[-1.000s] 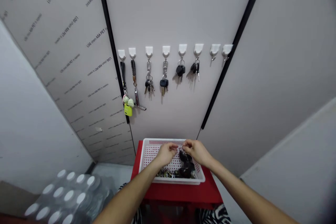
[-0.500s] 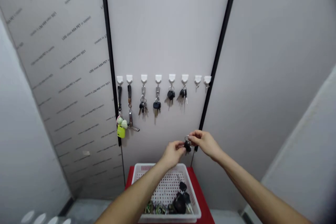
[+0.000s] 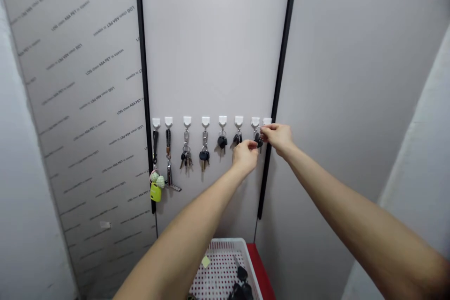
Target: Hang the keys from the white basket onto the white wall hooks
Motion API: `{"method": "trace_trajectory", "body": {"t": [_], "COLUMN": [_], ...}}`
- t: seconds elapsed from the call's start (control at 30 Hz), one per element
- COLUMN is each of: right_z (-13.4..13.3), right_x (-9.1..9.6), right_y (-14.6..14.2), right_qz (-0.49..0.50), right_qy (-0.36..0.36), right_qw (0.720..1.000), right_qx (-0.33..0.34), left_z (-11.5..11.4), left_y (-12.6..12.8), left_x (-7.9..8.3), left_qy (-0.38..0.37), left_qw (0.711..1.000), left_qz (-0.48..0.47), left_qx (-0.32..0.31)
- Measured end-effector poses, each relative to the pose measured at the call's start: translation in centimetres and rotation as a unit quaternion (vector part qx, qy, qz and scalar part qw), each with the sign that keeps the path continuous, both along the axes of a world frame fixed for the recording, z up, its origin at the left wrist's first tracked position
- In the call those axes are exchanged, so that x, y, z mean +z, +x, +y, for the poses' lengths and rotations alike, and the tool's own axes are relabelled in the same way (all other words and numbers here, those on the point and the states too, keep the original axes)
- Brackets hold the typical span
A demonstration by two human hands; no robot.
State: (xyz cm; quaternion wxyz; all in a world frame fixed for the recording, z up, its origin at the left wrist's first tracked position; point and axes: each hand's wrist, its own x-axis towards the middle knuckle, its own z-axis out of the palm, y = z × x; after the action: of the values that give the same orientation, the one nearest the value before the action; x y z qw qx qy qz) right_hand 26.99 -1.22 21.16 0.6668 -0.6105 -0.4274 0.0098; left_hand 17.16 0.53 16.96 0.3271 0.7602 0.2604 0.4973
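Observation:
A bunch of dark-headed keys (image 3: 258,139) on a metal ring is held up just under a white hook (image 3: 255,122), the second from the right. My right hand (image 3: 279,137) pinches the ring from the right, its fingers in front of the rightmost hook (image 3: 267,121). From below left, my left hand (image 3: 246,155) has thumb and fingers closed at the keys. Whether the ring touches the hook I cannot tell. Close by on the left, another set of keys (image 3: 237,138) hangs from its own hook, partly behind my left fingertips.
Along the row hang more keys (image 3: 222,142), keys on clips (image 3: 204,155) and strap keychains, one with a lime-green tag (image 3: 155,192). Below, a white perforated basket (image 3: 251,269) with dark keys stands on a red surface (image 3: 259,267). Black vertical strips (image 3: 281,70) flank the panel.
Both hands have risen with the keys from above the basket to the right end of the hook row. The view has tilted up, so less of the basket shows.

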Motion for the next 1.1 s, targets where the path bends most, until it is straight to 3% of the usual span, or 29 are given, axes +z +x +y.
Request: {"method": "trace_trajectory", "body": {"t": [0.1, 0.27, 0.37, 0.47, 0.57, 0.67, 0.77, 0.83, 0.93, 1.1], "right_z": [1.0, 1.5, 0.8, -0.9, -2.8, -4.8, -6.9, -8.1, -9.0, -9.0], "right_x": [-0.2, -1.2, -1.6, -2.8, -6.3, -12.3, -18.8, -22.1, -24.9, -25.8], "right_y": [0.4, 0.8, 0.7, 0.1, -1.2, -3.3, -5.8, -7.2, -8.6, -9.2], "right_qz": [-0.044, -0.075, -0.104, -0.174, -0.229, -0.259, -0.303, -0.335, -0.390, -0.471], "right_qy": [-0.043, -0.067, -0.064, -0.051, -0.075, -0.174, -0.284, -0.335, -0.386, -0.437], "right_qw": [0.997, 0.993, 0.988, 0.972, 0.961, 0.950, 0.894, 0.845, 0.784, 0.719], "right_qx": [-0.045, -0.064, -0.098, -0.151, -0.137, -0.002, 0.169, 0.247, 0.290, 0.266], "left_z": [0.2, 0.3, 0.5, 0.5, 0.2, -0.4, -1.3, -2.2, -3.4, -4.8], "left_y": [0.0, -0.6, -1.4, -2.5, -4.4, -6.9, -9.5, -11.0, -12.4, -12.9], "left_x": [-0.1, -1.9, -3.6, -6.4, -10.5, -15.4, -20.3, -22.9, -25.1, -25.0], "left_qy": [-0.011, -0.035, -0.058, -0.100, -0.155, -0.212, -0.243, -0.243, -0.220, -0.135], "left_qw": [0.999, 0.998, 0.997, 0.993, 0.984, 0.969, 0.956, 0.946, 0.930, 0.911], "left_qz": [0.028, 0.056, 0.051, 0.054, 0.078, 0.105, 0.152, 0.200, 0.277, 0.362], "left_qx": [0.016, 0.012, -0.005, -0.027, -0.048, -0.065, -0.069, -0.072, -0.096, -0.141]}}
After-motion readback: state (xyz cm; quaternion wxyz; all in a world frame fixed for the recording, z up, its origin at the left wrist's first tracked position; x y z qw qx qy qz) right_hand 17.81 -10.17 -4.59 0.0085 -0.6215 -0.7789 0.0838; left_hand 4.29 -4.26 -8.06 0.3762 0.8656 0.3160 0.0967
